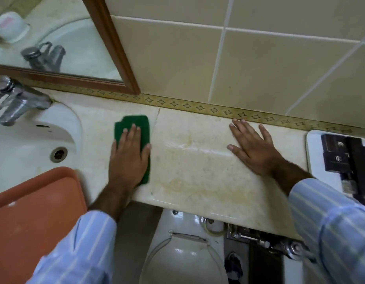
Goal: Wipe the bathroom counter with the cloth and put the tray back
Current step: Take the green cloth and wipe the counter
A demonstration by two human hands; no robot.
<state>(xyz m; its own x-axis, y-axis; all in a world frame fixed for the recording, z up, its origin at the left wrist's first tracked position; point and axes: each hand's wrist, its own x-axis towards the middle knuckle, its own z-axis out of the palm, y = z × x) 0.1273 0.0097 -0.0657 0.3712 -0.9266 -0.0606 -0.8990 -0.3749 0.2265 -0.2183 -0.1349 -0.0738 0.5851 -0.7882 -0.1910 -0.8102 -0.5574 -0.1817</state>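
Observation:
A green cloth [136, 123] lies flat on the beige marble counter [198, 177], just right of the sink. My left hand [129, 154] presses down on it with the palm, fingers pointing at the wall. My right hand [253, 147] rests flat on the bare counter further right, fingers spread, holding nothing. A white tray [316, 156] with dark boxes on it sits at the counter's right end, partly cut off by the frame edge. A wet streak and yellowish stains mark the counter between my hands.
The white sink [34, 144] with a chrome tap [15, 101] lies to the left. An orange plastic lid or basin [30, 218] sits at the lower left. A wood-framed mirror [116, 48] hangs above. Below the counter are a toilet [183, 255] and metal pipe fittings [269, 242].

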